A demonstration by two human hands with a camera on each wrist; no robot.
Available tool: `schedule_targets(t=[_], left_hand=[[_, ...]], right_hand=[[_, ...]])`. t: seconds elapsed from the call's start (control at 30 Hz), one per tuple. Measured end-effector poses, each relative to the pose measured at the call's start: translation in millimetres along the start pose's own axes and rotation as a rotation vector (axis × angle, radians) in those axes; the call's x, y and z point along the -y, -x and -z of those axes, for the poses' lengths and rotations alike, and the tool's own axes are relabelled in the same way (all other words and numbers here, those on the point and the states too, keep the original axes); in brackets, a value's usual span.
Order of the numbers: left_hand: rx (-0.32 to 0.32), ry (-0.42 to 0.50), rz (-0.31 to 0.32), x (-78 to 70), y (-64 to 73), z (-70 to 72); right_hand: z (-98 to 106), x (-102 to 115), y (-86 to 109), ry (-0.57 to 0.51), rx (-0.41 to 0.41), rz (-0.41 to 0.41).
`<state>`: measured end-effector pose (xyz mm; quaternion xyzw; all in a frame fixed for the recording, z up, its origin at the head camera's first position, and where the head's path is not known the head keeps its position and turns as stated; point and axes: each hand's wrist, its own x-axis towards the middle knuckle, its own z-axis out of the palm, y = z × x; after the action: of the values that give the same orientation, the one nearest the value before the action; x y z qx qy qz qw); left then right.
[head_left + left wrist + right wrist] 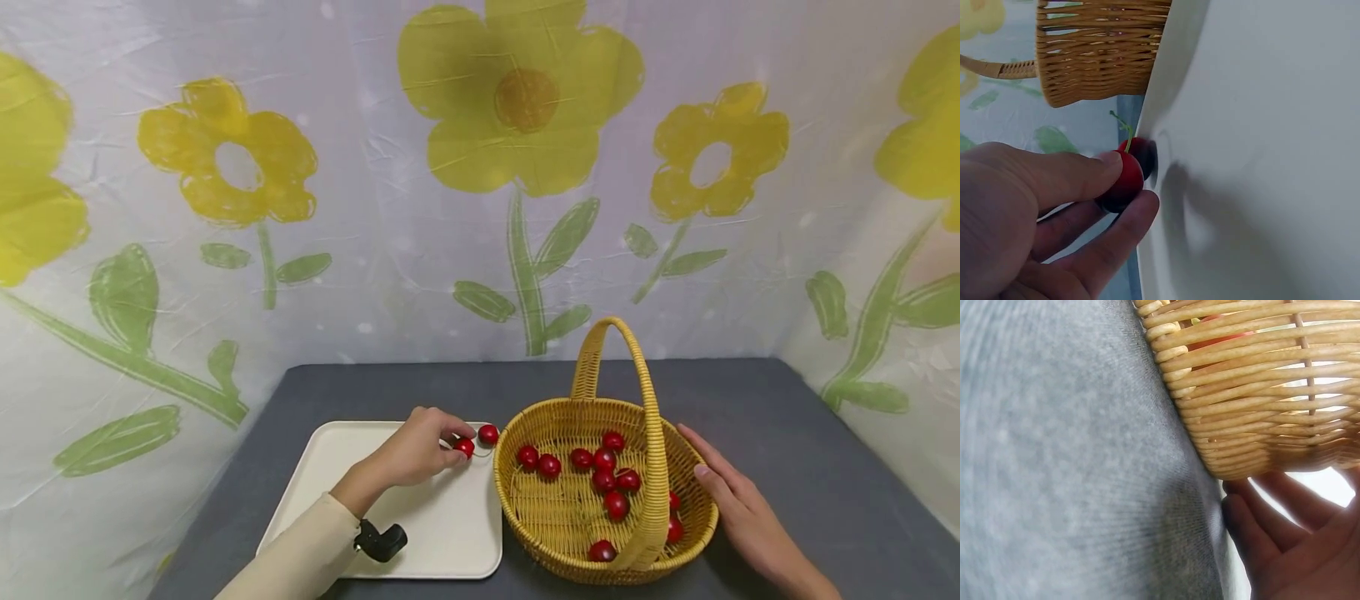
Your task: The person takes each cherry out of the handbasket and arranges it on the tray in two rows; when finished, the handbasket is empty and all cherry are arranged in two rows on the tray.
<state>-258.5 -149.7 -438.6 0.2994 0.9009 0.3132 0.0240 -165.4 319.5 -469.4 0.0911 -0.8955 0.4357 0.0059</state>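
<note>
My left hand (411, 450) pinches a red cherry (464, 448) between thumb and fingertips above the right side of a white tray (442, 542). In the left wrist view the held cherry (1127, 178) has a green stem pointing up. Just behind it, a second cherry (488, 434) lies at the tray's far right corner. To the tray's right stands a yellow wicker basket (555, 508) with a tall handle and several cherries inside. My right hand (738, 504) rests on the basket's right side, fingers fairly straight; in the right wrist view its fingertips touch the woven wall (1241, 406).
Tray and basket stand side by side on a dark grey tabletop (780, 425). The basket's arched handle (652, 417) rises high over its right half. Behind the table hangs a pale curtain (405, 308) printed with yellow flowers.
</note>
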Motion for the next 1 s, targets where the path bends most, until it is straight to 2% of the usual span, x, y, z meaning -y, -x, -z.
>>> schedule_targets(t=[0.2, 0.4, 0.8, 1.0], left_hand=[[-0.058, -0.066, 0.014, 0.9, -9.1, -6.8], [-0.106, -0.070, 0.019, 0.3, -14.0, -12.3], [-0.154, -0.112, -0.018, 2.1, -18.8, -20.4], [-0.167, -0.118, 0.003, 2.2, -20.5, -23.3]], right_hand=[[-0.7, 2.5, 0.0, -0.019, 0.000, 0.023], [0.1, 1.9, -0.3, -0.015, -0.018, 0.045], [-1.1, 1.1, 1.5, -0.014, -0.029, 0.040], [-1.3, 1.5, 2.3, -0.023, -0.032, 0.047]])
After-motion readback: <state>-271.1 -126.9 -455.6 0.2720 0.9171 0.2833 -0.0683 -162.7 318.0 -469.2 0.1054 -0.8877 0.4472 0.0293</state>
